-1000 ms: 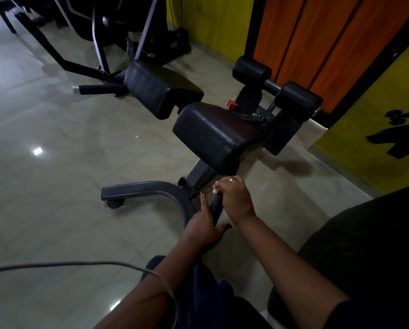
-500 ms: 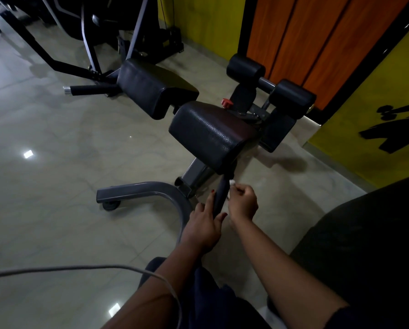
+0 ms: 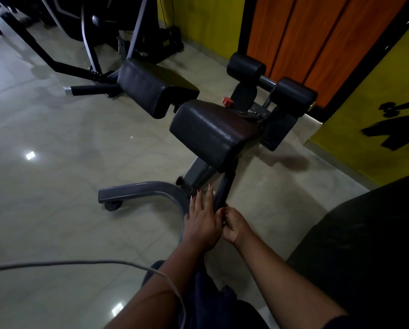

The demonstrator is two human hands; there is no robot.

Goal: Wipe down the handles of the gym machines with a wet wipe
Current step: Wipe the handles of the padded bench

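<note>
Left hand [image 3: 202,224] flat, fingers spread, against handle [image 3: 222,194] at 9 o'clock; right hand [image 3: 234,224] pinched shut at handle's 6 o'clock end, wipe unseen; risk: wipe slips out, upper grip missed.

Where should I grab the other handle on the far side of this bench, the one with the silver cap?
Wrap your fingers around the black foam sleeve of the far handle, coming from above. It lies about level, sticking out leftward, with open floor around it.
</note>
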